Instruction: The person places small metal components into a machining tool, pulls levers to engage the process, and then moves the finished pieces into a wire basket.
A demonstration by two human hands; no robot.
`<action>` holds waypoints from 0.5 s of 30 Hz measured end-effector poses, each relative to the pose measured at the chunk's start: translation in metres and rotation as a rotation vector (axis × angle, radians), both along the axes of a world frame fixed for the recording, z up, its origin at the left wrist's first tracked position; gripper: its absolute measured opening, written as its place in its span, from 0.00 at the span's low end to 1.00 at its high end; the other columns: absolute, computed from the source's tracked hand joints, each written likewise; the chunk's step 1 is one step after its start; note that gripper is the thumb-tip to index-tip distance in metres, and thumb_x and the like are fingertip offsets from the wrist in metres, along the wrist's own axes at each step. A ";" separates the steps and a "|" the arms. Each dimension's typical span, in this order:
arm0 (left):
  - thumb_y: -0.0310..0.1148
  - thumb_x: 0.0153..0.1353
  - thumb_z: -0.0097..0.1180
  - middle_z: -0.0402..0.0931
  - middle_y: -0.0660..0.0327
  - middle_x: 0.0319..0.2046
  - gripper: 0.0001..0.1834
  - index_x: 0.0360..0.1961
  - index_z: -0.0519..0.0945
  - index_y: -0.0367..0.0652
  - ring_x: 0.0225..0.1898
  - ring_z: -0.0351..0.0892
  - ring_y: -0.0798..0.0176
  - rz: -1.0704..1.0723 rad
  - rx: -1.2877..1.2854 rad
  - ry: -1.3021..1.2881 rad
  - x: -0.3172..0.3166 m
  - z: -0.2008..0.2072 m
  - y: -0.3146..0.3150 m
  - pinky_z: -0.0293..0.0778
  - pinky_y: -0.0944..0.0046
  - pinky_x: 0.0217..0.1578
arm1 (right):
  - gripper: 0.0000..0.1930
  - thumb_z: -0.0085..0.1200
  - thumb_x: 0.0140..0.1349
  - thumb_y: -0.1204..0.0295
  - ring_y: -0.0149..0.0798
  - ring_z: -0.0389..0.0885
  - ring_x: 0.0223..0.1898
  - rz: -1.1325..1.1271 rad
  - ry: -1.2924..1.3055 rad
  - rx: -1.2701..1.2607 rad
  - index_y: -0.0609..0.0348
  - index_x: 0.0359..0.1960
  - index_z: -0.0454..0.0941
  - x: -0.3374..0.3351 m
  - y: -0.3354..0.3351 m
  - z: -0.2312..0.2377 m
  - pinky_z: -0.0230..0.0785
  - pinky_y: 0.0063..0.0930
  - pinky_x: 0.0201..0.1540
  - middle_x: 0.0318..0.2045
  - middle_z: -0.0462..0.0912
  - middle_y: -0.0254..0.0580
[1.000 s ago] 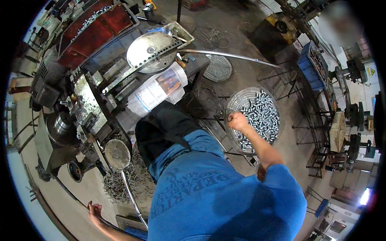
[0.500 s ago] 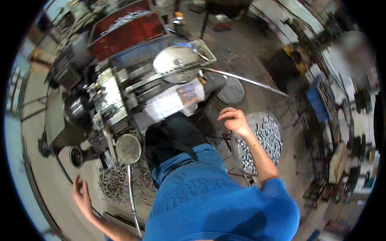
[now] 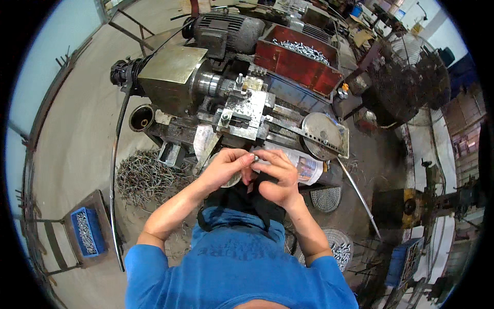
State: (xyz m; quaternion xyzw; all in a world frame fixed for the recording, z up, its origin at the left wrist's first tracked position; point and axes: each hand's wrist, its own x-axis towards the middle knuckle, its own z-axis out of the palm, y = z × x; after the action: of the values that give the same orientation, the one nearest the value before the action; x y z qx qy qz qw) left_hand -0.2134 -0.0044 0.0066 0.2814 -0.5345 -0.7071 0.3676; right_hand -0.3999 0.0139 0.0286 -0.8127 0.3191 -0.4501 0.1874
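Observation:
In front of my waist, my left hand and my right hand meet. Between their fingertips sits a small round shiny metal part; its full shape is hidden by the fingers. Both hands are closed in a pinch on it. Just beyond them stands a small lathe, with its metal tool slide and a spindle chuck to the left. A sheet of printed paper lies on the machine to the right of my right hand.
A red bin of metal parts stands behind the lathe. Curly metal shavings heap on the floor at left. Blue crates stand at both sides. A round basket of parts is by my right elbow; a long rod juts out at right.
My view has swung left. Both hands, apart and seemingly without anything in them before, have come together in front of my waist and now pinch a small metal part.

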 end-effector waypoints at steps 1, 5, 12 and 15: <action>0.46 0.65 0.46 0.76 0.60 0.20 0.22 0.29 0.77 0.34 0.21 0.76 0.69 0.042 -0.076 -0.126 0.004 0.000 -0.002 0.71 0.69 0.23 | 0.16 0.53 0.32 0.73 0.49 0.75 0.41 -0.017 0.057 -0.069 0.60 0.30 0.79 0.004 0.000 0.000 0.70 0.36 0.43 0.39 0.79 0.46; 0.47 0.62 0.49 0.71 0.64 0.11 0.24 0.20 0.77 0.36 0.15 0.71 0.73 0.054 -0.296 -0.490 0.018 0.015 -0.008 0.65 0.70 0.16 | 0.17 0.52 0.30 0.74 0.46 0.76 0.36 0.074 0.200 -0.053 0.60 0.29 0.80 0.011 -0.011 0.005 0.71 0.35 0.39 0.35 0.79 0.44; 0.42 0.63 0.49 0.73 0.63 0.16 0.18 0.29 0.79 0.35 0.19 0.71 0.72 0.142 -0.356 -0.627 0.072 0.039 -0.021 0.68 0.70 0.22 | 0.17 0.55 0.32 0.73 0.46 0.75 0.38 0.227 0.368 -0.074 0.60 0.30 0.81 0.033 -0.059 0.025 0.70 0.36 0.41 0.36 0.79 0.44; 0.35 0.63 0.48 0.73 0.61 0.16 0.13 0.37 0.77 0.34 0.19 0.72 0.72 0.397 -0.249 -0.668 0.128 0.049 -0.012 0.69 0.68 0.22 | 0.17 0.55 0.32 0.72 0.48 0.74 0.39 0.145 0.500 -0.085 0.60 0.30 0.81 0.051 -0.105 0.039 0.69 0.37 0.41 0.38 0.79 0.46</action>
State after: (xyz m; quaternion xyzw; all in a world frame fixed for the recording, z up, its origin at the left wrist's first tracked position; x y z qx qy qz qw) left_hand -0.0855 -0.0166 0.0561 0.5466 -0.6413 -0.4220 0.3345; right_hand -0.3485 -0.0914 0.0679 -0.9265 0.2773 -0.2339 0.1000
